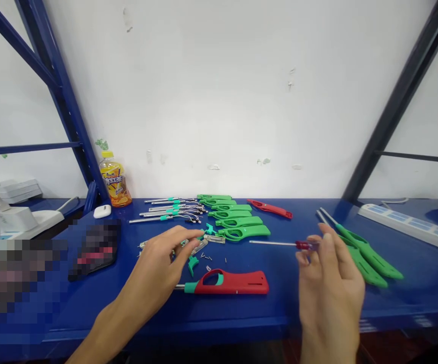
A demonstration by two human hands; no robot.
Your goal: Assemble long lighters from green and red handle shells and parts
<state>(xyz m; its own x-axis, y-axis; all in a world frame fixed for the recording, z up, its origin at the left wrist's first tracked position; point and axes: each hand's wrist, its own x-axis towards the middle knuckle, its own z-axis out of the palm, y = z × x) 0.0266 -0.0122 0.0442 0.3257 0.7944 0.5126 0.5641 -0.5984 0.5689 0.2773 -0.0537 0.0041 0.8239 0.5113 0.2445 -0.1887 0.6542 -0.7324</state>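
Note:
A screwdriver with a red handle (302,245) is held in the fingers of my right hand (330,288), its shaft pointing left. My left hand (161,258) is over the small parts, its thumb and index fingertips close together near a clear piece (199,246); whether they grip anything is too small to tell. Just in front of the hands' gap lies a red lighter (237,283) with a teal collar and metal tube. Between it and the clear pieces are a teal trigger piece (192,265) and tiny screws (205,257).
Several green shells (247,231) and metal tubes with wires (154,219) lie at the back, beside a red shell (272,208). Two green lighters (378,255) and a power strip (411,227) are right. A bottle (115,182) and white case (102,211) stand left.

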